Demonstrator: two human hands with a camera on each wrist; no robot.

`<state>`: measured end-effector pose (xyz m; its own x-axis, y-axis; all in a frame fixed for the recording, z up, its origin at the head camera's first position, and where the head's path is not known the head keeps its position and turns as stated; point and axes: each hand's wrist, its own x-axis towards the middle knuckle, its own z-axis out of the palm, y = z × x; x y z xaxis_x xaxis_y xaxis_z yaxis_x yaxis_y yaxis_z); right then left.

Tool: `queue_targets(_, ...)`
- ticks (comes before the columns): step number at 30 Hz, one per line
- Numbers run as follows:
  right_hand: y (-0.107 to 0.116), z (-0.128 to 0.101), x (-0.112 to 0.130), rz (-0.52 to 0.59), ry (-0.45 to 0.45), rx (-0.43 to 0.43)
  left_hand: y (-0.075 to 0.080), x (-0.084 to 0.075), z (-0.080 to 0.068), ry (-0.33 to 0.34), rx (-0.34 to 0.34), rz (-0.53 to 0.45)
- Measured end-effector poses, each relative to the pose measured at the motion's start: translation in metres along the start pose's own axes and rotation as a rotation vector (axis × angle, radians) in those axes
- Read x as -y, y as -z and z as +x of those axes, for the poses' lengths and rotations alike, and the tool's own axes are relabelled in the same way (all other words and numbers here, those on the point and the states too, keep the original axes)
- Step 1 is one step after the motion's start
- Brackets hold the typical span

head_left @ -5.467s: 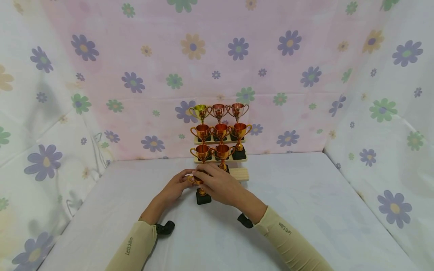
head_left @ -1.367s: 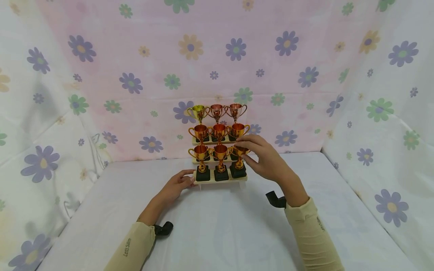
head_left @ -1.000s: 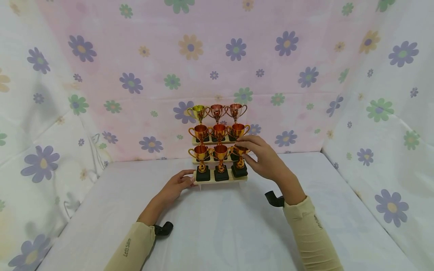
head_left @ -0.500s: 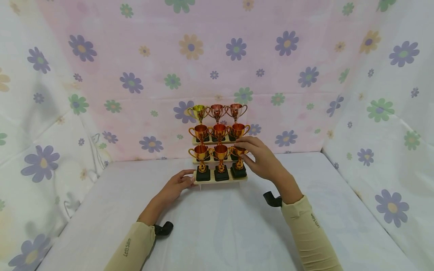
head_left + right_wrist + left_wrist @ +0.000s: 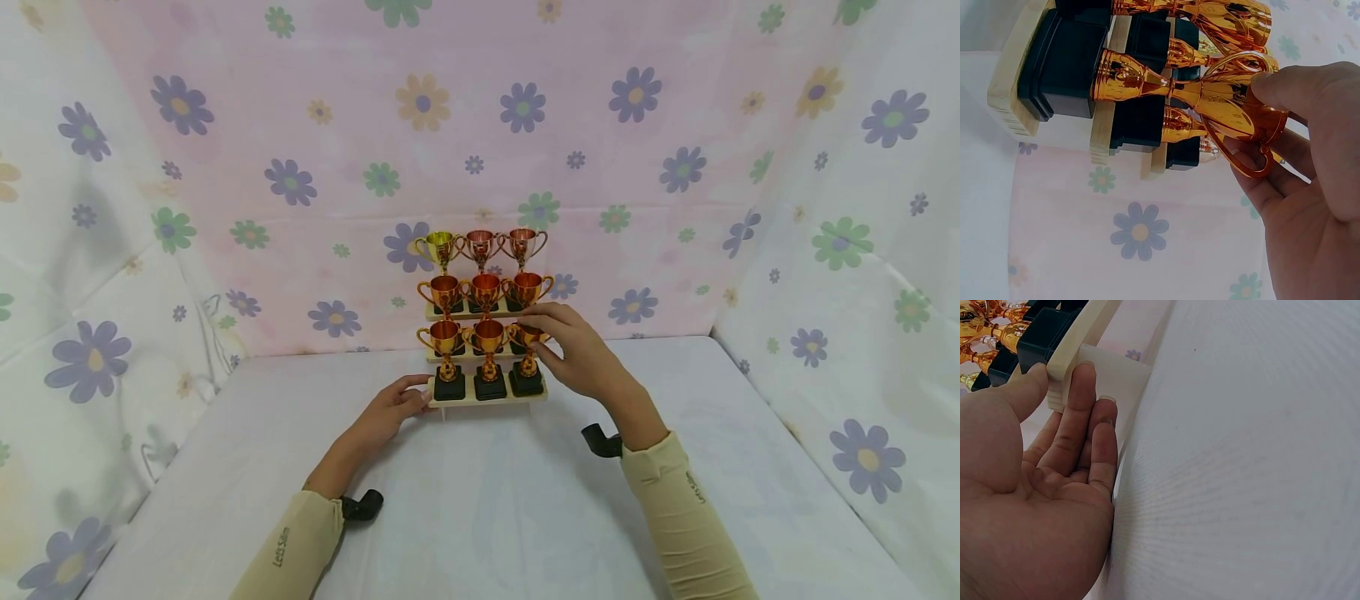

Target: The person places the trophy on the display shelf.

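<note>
A stepped wooden stand (image 5: 480, 402) carries rows of small two-handled trophy cups on black bases. My right hand (image 5: 581, 354) pinches the bowl of the gold trophy (image 5: 1229, 106) at the right end of the front step, thumb on the near side and fingers behind. This trophy stands upright, its black base (image 5: 527, 383) on the board. At the step's left end, my left hand (image 5: 382, 415) grips the board corner (image 5: 1063, 369), thumb at the top edge and fingers beneath. Two more gold trophies stand beside it, a middle one (image 5: 490, 358) and a left one (image 5: 447, 358).
Behind are a middle row of orange-gold trophies (image 5: 485, 292) and a top row with a yellow-gold one (image 5: 439, 247) and two rosier ones (image 5: 480, 246). A white cloth (image 5: 465, 500) covers the table. Flowered curtains (image 5: 480, 125) enclose the back and sides.
Several seconds ago both hands were at a trophy in front of the stand; now a trophy fills the front step's right end. Lately its base has shifted slightly left; my left hand stays at the board.
</note>
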<state>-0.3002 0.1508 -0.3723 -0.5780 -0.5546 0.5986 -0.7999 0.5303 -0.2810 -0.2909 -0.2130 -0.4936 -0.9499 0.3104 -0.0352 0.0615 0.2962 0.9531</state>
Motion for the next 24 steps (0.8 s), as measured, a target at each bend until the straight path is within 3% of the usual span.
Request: queue_targets(24,-0.0034,0.0007,0.0007,-0.013,0.002,-0.005,-0.0002,0.0020,0.0018,0.017,-0.004,-0.029)
